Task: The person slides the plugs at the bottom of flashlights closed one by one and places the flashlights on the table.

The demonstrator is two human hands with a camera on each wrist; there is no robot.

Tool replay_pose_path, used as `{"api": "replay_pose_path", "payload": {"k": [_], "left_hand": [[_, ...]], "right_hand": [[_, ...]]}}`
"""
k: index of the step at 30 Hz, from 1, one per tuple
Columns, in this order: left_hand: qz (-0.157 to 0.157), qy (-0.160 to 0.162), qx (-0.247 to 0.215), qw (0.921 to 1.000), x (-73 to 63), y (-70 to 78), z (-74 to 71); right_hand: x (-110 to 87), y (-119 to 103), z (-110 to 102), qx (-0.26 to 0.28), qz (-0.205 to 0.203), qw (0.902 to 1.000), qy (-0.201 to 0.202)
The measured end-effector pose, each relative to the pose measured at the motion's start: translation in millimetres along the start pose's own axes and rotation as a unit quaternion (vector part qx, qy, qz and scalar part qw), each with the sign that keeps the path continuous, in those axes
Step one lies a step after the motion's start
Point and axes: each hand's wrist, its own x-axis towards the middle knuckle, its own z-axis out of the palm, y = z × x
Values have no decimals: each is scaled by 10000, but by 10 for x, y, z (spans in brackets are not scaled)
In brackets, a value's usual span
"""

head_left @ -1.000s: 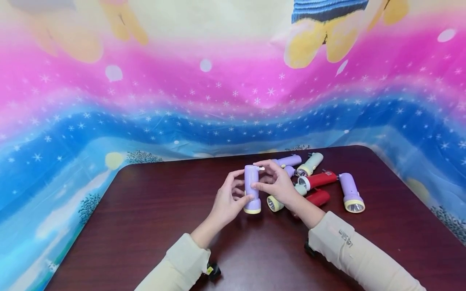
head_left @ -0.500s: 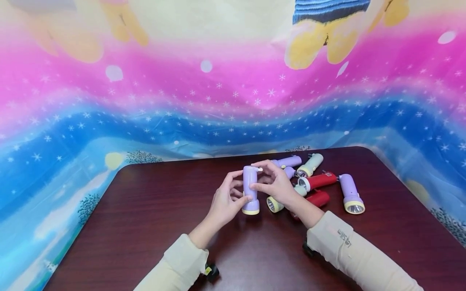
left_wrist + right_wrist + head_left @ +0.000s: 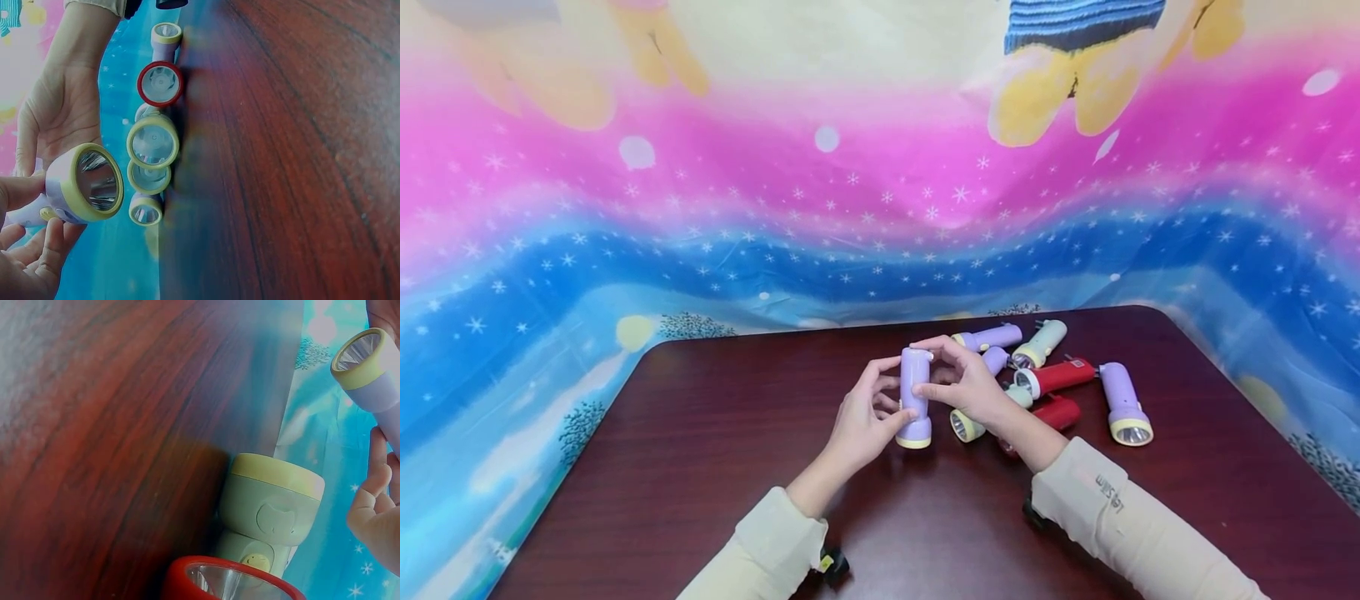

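Note:
A purple flashlight (image 3: 915, 396) with a yellow rim is held nearly upright, lens end down, over the dark table (image 3: 760, 500). My left hand (image 3: 861, 421) grips it from the left, with the thumb near the flashlight's head. In the left wrist view a yellow switch (image 3: 47, 214) shows on its body, close to the left fingers. On the other side, my right hand (image 3: 970, 387) holds the flashlight's upper body, thumb on the front and forefinger over the top end. Small metal plug prongs (image 3: 929, 356) poke out near that forefinger.
To the right lie several more flashlights: a red one (image 3: 1060, 375), another red one (image 3: 1058, 413) partly behind the right forearm, pale green ones (image 3: 1041, 343), and purple ones (image 3: 1120, 392). A printed cloth (image 3: 850, 200) hangs behind the table.
The purple flashlight and both hands have shifted slightly down and left. Less of the plug prongs shows at its top than before. The other flashlights stay in place.

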Motion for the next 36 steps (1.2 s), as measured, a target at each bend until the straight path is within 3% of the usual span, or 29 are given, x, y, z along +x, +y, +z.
{"api": "replay_pose_path", "payload": {"k": [14, 20, 29, 36], "left_hand": [[-68, -201, -176, 9996, 6, -55, -21], [36, -470, -393, 9981, 40, -123, -98], [-155, -969, -636, 9931, 46, -226, -236], [-100, -1188, -866, 9891, 48, -330, -316]], "right_hand": [[1, 26, 5, 22, -28, 9998, -175], [-7, 31, 29, 80, -24, 10000, -42], [41, 71, 88, 355, -38, 9994, -44], [80, 99, 181, 526, -174, 9984, -105]]}}
